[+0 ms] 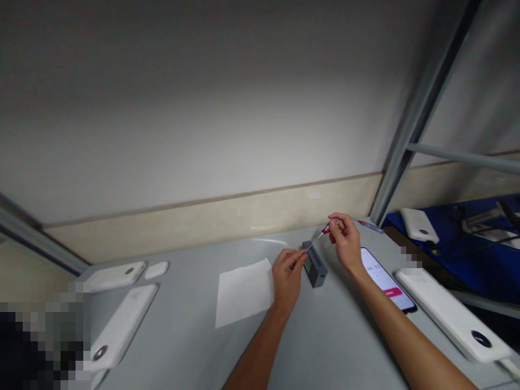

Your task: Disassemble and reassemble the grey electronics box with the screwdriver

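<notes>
A small screwdriver (325, 229) with a red, partly clear handle is held in my right hand (345, 241), fingers closed around the handle. Its thin metal shaft slants down and left to the fingertips of my left hand (287, 273). Those fingers are pinched together at the shaft's tip; whatever they grip there is too small to make out. Right beside them, a dark grey box (319, 273) with a row of vent slots stands on the grey table (187, 309). Part of a greenish patch shows on its side, and my left fingers cover its near upper edge.
White paper (244, 292) lies left of my left hand. A lit phone (384, 279) and a long white device (447, 314) lie to the right, with a pen (370, 226) behind. More white devices (125, 319) are at left. Metal posts (406, 146) flank the table.
</notes>
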A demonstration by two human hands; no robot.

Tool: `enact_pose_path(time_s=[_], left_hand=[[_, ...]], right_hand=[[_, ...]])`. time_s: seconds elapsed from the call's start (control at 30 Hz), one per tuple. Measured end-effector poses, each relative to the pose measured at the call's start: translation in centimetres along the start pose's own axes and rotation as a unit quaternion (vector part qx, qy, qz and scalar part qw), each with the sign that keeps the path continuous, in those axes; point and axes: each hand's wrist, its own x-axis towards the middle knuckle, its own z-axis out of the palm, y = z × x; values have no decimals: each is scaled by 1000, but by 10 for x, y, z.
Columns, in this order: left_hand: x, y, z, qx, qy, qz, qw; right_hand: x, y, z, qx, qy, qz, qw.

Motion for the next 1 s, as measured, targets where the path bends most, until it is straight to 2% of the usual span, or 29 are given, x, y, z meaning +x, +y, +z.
enact_pose_path(time_s=[0.13,0.3,0.43,0.67,1.0], left_hand=[[-1,2,0,-5,4,-2,1000],[-2,2,1,-10,8,0,1000],[-1,0,1,0,1,-8,1000],[1,-4,3,-16,1,-66,998],[2,3,3,6,3,-104,995]], right_hand=[[5,8,0,13,-17,63,998],[7,17,-2,11,-6,138,990],[7,18,-4,11,5,139,990],[10,17,-6,13,22,140,990],[10,16,-2,17,18,144,989]])
